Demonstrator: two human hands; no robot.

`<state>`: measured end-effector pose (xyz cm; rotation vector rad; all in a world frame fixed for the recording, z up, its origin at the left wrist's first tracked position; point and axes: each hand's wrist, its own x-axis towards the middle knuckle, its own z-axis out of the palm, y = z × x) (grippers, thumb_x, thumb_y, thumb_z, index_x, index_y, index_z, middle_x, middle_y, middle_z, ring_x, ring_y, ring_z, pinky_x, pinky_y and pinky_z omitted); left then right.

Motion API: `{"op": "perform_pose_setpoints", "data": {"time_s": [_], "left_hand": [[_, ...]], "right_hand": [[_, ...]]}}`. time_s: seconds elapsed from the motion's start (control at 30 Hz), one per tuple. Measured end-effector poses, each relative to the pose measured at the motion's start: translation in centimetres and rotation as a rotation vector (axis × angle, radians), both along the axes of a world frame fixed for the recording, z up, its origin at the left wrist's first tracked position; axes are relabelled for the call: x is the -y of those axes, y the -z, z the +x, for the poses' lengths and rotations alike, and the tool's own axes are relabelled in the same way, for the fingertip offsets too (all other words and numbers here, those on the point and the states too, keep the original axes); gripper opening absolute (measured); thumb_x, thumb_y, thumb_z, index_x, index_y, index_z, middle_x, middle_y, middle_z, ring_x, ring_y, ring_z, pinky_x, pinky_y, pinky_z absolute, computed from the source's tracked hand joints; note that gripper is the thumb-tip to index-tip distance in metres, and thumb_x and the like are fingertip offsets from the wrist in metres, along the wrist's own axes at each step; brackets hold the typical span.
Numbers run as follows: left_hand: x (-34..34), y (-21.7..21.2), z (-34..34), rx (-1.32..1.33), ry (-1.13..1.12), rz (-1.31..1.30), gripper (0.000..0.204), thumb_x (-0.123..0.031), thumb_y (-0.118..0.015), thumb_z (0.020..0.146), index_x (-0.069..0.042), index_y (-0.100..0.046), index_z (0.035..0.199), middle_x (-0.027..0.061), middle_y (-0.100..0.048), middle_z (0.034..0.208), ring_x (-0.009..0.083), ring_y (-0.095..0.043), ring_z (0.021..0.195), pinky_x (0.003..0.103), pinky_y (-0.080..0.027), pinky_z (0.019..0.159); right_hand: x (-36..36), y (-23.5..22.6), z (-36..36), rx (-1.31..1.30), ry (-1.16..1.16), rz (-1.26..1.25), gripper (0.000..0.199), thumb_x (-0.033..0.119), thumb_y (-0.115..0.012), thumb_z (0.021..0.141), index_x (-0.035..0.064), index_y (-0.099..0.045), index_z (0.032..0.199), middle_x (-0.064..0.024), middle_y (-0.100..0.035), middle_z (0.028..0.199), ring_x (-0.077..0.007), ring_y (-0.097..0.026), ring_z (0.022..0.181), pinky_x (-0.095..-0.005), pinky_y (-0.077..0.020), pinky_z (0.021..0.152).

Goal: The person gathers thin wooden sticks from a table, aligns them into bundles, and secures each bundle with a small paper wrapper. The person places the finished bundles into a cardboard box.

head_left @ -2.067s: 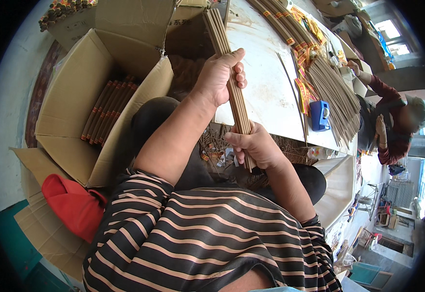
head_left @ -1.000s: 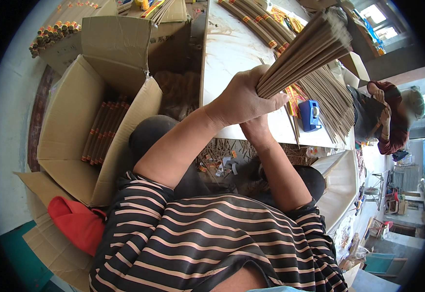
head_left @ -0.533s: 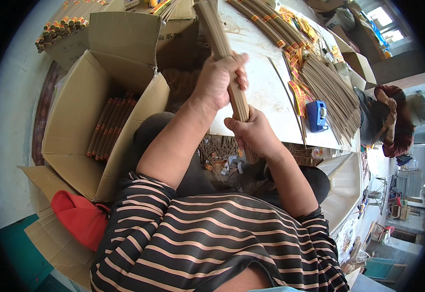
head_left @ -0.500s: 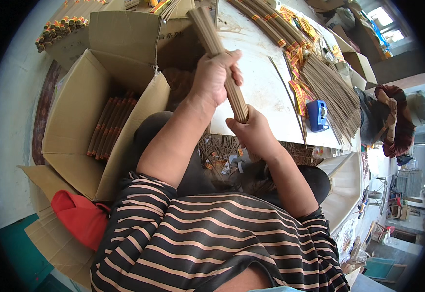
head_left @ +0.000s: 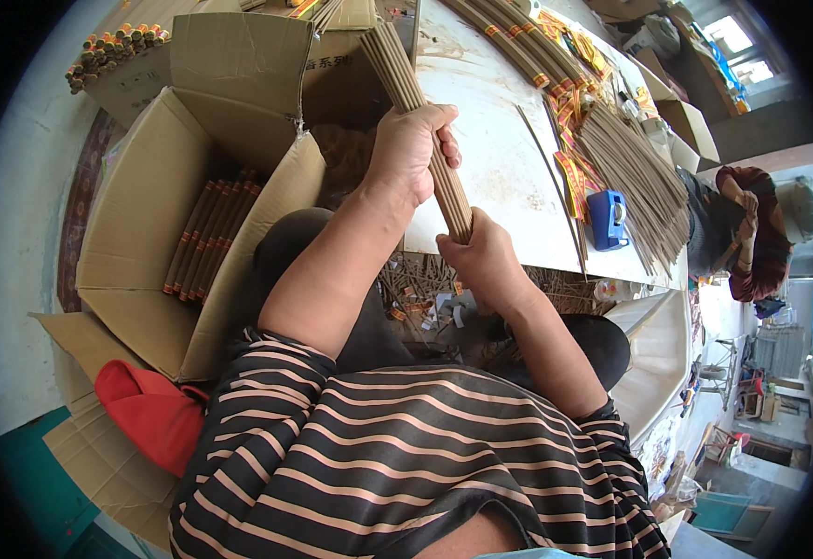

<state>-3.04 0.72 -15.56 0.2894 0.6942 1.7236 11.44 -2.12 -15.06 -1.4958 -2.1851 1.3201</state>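
Note:
My left hand (head_left: 412, 155) is wrapped round the middle of a bundle of brown incense sticks (head_left: 447, 188), which slants from upper left to lower right. Lower down, my right hand (head_left: 487, 259) grips the bundle's near end, its thumb laid along the side. The far end fans a little beyond my left fist. Beneath, the white table (head_left: 490, 168) carries many loose incense sticks (head_left: 632, 172) spread in a layer. Close to these lie red and yellow paper labels (head_left: 572, 177) and a blue tape dispenser (head_left: 607, 221).
Left of me stands an open cardboard box (head_left: 132, 224) holding several banded bundles (head_left: 209, 240). More banded bundles (head_left: 528, 47) lie at the table's far side. A red cloth (head_left: 150, 415) rests beside the box. At far right, another person (head_left: 751, 224) is seen. Scraps litter the floor (head_left: 425, 303).
The incense bundle has shifted slightly, and its blurred far end now shows sharply. Both hands keep their hold, with the right hand a little lower.

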Motion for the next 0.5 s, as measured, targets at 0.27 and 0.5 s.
{"op": "perform_pose_setpoints", "data": {"time_s": [0.27,0.5], "left_hand": [[0.6,-0.6,-0.7,0.176,0.205,0.283,0.02,-0.008,-0.059,0.08,-0.012,-0.044,0.068,-0.0037,-0.041,0.054,0.0066,-0.04,0.043,0.022,-0.034,0.041],[0.4,0.4,0.0,0.098,0.074,0.152,0.016,-0.009,-0.062,0.079,-0.011,-0.047,0.073,0.0012,-0.048,0.058,0.0144,-0.049,0.048,0.028,-0.042,0.046]], "right_hand": [[0.2,-0.8,1.2,-0.613,-0.057,-0.877,0.017,0.005,-0.064,0.078,0.0049,-0.047,0.076,-0.0018,-0.048,0.052,-0.0109,-0.047,0.036,-0.0229,-0.0385,0.033],[0.4,-1.0,0.4,-0.211,0.003,-0.289,0.019,0.012,-0.064,0.08,0.0028,-0.047,0.081,-0.0028,-0.049,0.052,-0.0123,-0.046,0.036,-0.022,-0.0397,0.036]]}}
